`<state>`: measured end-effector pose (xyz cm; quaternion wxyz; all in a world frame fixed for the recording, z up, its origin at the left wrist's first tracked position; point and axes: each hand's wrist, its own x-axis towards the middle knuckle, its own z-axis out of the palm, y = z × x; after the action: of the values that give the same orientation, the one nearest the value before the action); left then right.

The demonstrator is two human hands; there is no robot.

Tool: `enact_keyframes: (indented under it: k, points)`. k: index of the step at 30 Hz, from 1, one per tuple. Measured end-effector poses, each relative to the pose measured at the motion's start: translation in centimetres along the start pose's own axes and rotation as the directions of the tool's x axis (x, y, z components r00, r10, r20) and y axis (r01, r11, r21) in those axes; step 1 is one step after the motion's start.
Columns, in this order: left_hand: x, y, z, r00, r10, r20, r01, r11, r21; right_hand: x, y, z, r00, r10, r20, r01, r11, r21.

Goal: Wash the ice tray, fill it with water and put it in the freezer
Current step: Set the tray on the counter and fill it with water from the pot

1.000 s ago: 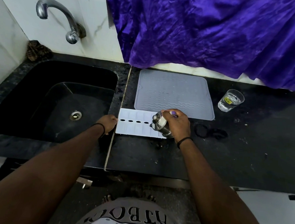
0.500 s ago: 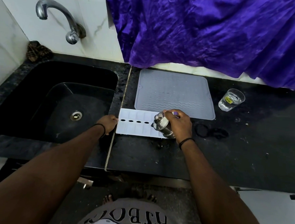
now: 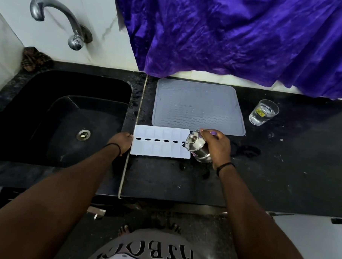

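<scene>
Filling stage: white ice tray (image 3: 160, 141) on the black counter (image 3: 282, 173), steel vessel tilted over its right end.

The tray lies flat near the counter's front-left part, just right of the seam beside the sink (image 3: 59, 114) and touching the front edge of the grey drying mat (image 3: 198, 107). The left hand (image 3: 121, 142) rests against the tray's left end, fingers curled at its edge. The right hand (image 3: 215, 146) grips a small lidded steel jug (image 3: 197, 147), tipped toward the tray; no stream is discernible. Washing appears complete; filling seems under way, though water in the cells cannot be confirmed. Carrying to the freezer remains. A glass of water (image 3: 263, 112) stands near the counter's back right.
</scene>
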<state>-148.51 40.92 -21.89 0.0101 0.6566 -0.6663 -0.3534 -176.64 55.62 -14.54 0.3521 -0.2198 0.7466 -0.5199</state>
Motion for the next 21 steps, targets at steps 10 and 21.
enact_keyframes:
  k: [10, 21]
  points:
    - [0.11, -0.03, -0.01, 1.0, 0.002, -0.003, -0.002, 1.0, 0.004, -0.02, -0.18, 0.4, 0.997, -0.078, 0.013, 0.078, 0.992, -0.096]
    - [0.2, 0.0, -0.09, 1.0, 0.018, -0.006, -0.018, 0.999, 0.034, -0.17, -0.46, 0.54, 0.995, -0.099, 0.019, 0.101, 0.983, -0.152]
